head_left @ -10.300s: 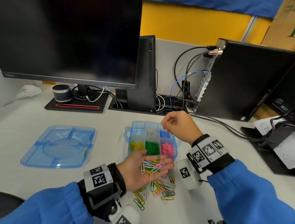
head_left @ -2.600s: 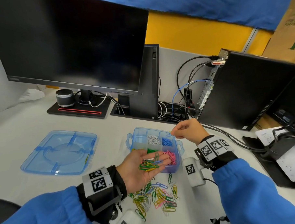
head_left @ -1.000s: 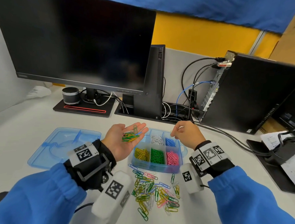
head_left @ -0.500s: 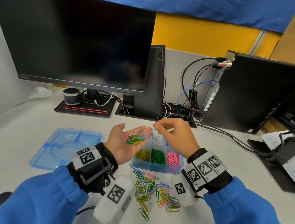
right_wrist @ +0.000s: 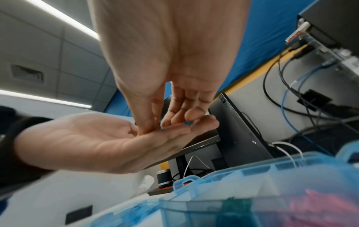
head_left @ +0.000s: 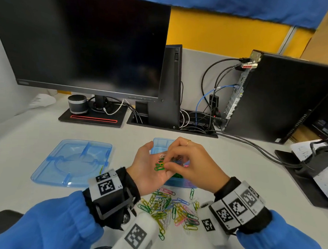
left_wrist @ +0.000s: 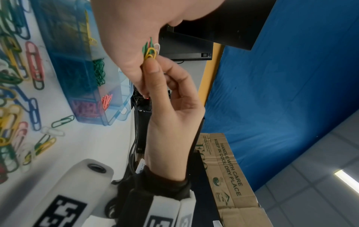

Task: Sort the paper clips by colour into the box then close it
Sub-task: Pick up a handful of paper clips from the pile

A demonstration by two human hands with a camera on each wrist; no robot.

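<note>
White counter (head_left: 37,130) under the head view: my left hand (head_left: 148,167) lies palm-up over the clear blue plastic compartment box (head_left: 181,183), cradling mixed coloured wire paper clips (head_left: 160,164). Left wrist view: my right hand (left_wrist: 170,98) pinches a yellow clip (left_wrist: 150,53), thumb from directly above. Right wrist view: box (right_wrist: 252,176) just below.

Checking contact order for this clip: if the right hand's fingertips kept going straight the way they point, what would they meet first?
The right hand points down into the left hand. It would first meet the paper clips on that palm; it seems to pinch a yellow one already.
</note>
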